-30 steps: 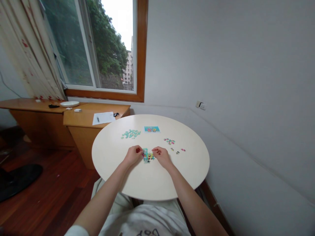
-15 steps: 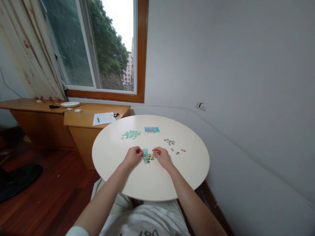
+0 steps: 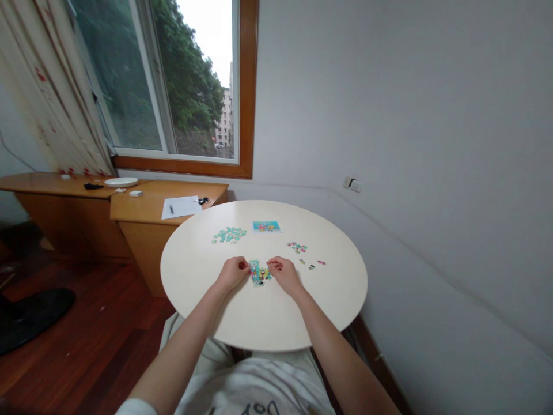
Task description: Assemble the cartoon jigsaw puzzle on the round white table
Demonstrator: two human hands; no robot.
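A partly joined jigsaw puzzle [image 3: 258,276], showing a yellow cartoon figure on turquoise, lies flat on the round table between my hands. At its left edge, my left hand [image 3: 234,271] is closed, its thumb and index fingertips against the border pieces. My right hand [image 3: 283,272] is closed in a pinch over the upper right edge; whatever lies between those fingertips is too small and hidden to make out. Beyond the right hand are a small cluster of mixed puzzle pieces [image 3: 297,248] and a few single pieces, one of them pink [image 3: 321,263].
Many turquoise loose pieces [image 3: 230,234] are heaped at the table's far left. A picture card [image 3: 266,226] lies at the back of the white round table [image 3: 268,323]. A wooden desk [image 3: 142,230] stands left, with paper [image 3: 181,207] and a white plate [image 3: 121,182]. The wall borders the right.
The view has shifted very slightly. Both hands stay in nearly the same place at the puzzle's edges, and no piece has clearly moved.
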